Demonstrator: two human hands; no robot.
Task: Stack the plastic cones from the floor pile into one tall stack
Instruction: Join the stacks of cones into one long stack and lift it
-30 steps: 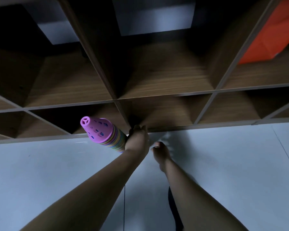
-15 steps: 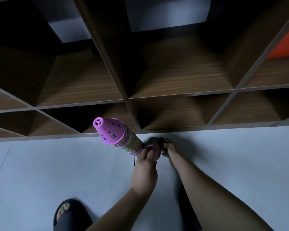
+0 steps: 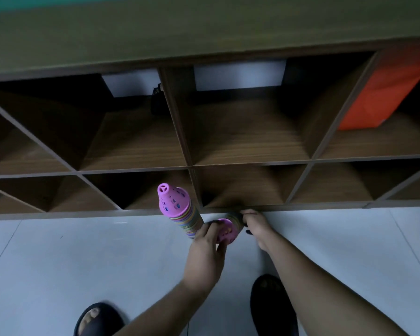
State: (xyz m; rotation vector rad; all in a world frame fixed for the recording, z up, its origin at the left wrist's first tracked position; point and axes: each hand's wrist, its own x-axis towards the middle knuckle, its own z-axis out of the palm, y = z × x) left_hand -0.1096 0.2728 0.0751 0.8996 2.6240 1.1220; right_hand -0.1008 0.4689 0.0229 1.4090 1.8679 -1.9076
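Note:
A tall stack of nested plastic cones [image 3: 177, 209], many-coloured with a pink perforated cone on top, stands on the pale floor in front of the shelf. Just right of it my left hand [image 3: 205, 251] grips a second, shorter bundle of cones [image 3: 226, 229] with a pink top, its fingers curled round the near side. My right hand [image 3: 255, 225] holds the same bundle at its far end, fingers curled by the shelf's bottom edge. The bundle's far end is dark and partly hidden by my right hand.
A brown wooden cubby shelf [image 3: 189, 163] fills the upper half, with an orange bag [image 3: 383, 93] in a compartment at the upper right. My feet in dark sandals [image 3: 97, 318] [image 3: 269, 301] stand on the light tiled floor [image 3: 83, 258].
Both hands have drawn back from under the shelf's edge and lifted a short cone bundle beside the tall stack. My head has risen, showing more shelf and both feet.

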